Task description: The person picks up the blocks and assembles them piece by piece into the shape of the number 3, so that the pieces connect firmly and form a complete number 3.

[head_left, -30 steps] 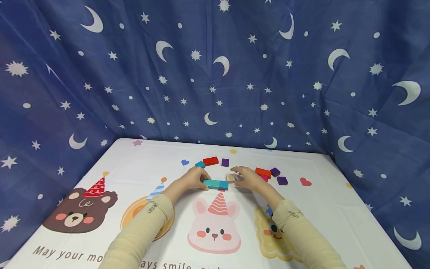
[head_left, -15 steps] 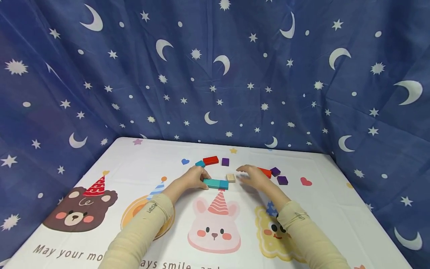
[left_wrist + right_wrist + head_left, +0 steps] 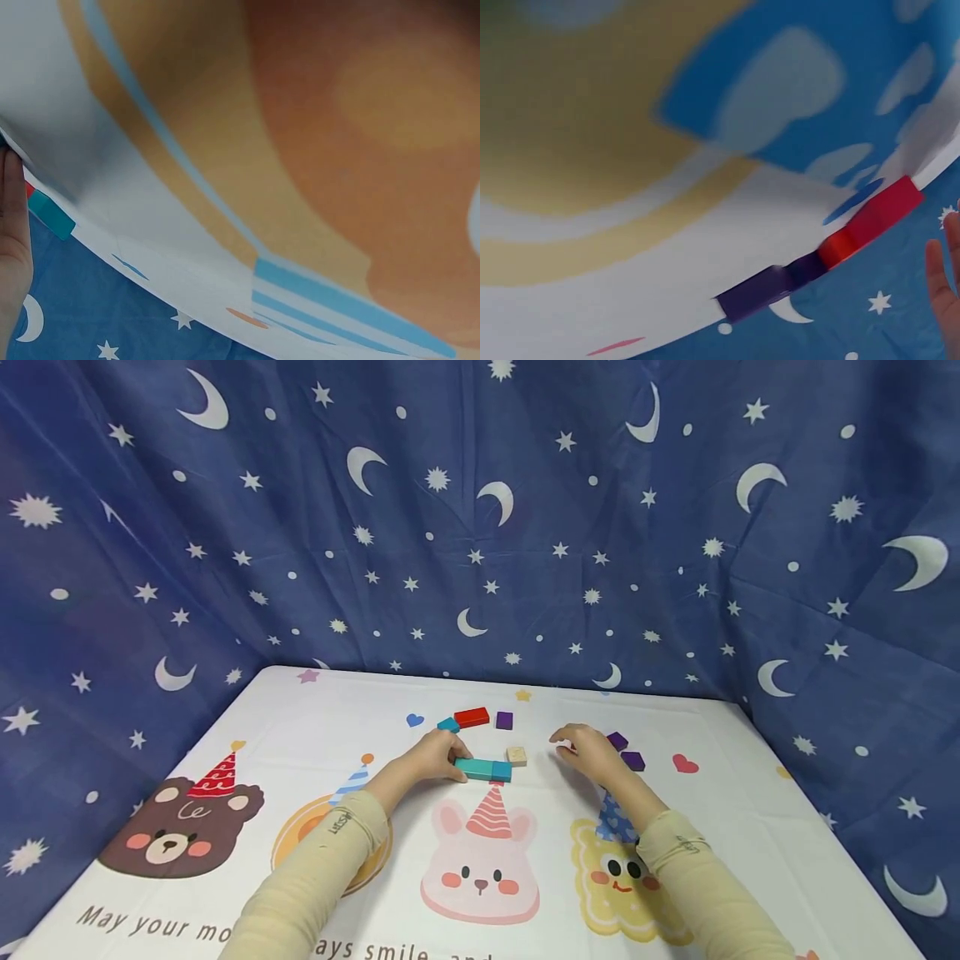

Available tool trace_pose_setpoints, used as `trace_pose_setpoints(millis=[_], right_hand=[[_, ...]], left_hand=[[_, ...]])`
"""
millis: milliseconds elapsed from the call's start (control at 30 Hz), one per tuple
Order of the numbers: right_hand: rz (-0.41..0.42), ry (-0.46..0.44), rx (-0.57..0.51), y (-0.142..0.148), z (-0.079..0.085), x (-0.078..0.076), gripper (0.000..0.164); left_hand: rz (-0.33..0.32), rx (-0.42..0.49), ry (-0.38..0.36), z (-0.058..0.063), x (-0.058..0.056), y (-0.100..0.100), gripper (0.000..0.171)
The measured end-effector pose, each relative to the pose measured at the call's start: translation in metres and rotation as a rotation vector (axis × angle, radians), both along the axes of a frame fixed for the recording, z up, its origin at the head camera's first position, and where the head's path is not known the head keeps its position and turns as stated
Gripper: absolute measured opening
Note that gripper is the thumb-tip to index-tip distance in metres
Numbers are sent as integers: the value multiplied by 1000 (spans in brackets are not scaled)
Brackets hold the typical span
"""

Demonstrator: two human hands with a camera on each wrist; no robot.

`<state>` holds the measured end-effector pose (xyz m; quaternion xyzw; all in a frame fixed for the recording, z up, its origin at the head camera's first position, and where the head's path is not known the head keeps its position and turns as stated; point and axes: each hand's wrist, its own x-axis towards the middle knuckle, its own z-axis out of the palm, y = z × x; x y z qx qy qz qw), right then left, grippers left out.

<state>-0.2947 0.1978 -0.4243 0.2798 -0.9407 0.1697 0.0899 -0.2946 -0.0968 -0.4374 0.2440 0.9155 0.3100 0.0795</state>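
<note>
My left hand (image 3: pixel 433 755) pinches the left end of a long teal block (image 3: pixel 474 768) lying on the table, thumb in front and fingers behind. A short blue block (image 3: pixel 502 771) sits against the teal block's right end. Just behind them lies a pale wooden block (image 3: pixel 517 756). My right hand (image 3: pixel 592 753) hovers to the right with nothing in its loosely bent fingers. It covers most of the red and pink blocks in the head view. The right wrist view shows that pink block (image 3: pixel 885 211) and an orange-red block (image 3: pixel 838 246) in a row.
At the back are a red block (image 3: pixel 472 717), another blue block (image 3: pixel 448 725) and a purple block (image 3: pixel 504 721). Two purple blocks (image 3: pixel 632 762) lie right of my right hand. A printed white cloth (image 3: pixel 360 702) covers the table, and a starry blue curtain (image 3: pixel 420 568) hangs behind.
My right hand has moved right, away from the pale wooden block, and now hides the red and pink blocks. My left hand stays at the teal block.
</note>
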Motion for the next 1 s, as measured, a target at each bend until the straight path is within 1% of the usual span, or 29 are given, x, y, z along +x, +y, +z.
trace_pose_setpoints(millis=[133, 267, 433, 567, 667, 733, 867, 1000], right_hand=[[-10, 56, -12, 8, 0, 0, 13], [-26, 85, -13, 16, -1, 0, 14], [-77, 61, 1, 27, -4, 2, 16], [-146, 6, 11, 36, -6, 3, 19], [-191, -45, -4, 43, -6, 3, 23], [-205, -59, -13, 47, -6, 3, 24], [-214, -58, -14, 55, -6, 2, 30], [-225, -65, 12, 61, -8, 1, 39]], left_hand=[[0, 7, 9, 1, 0, -1, 32], [-2, 12, 13, 2, 0, -1, 32], [0, 15, 15, 2, 2, -1, 32], [-13, 8, 28, 0, 3, -1, 29], [-15, 3, 27, 0, 4, -1, 28], [-13, 4, 22, 0, 3, -1, 28], [-6, -1, 14, 1, 2, 0, 29], [-3, -6, 11, 1, 3, -1, 30]])
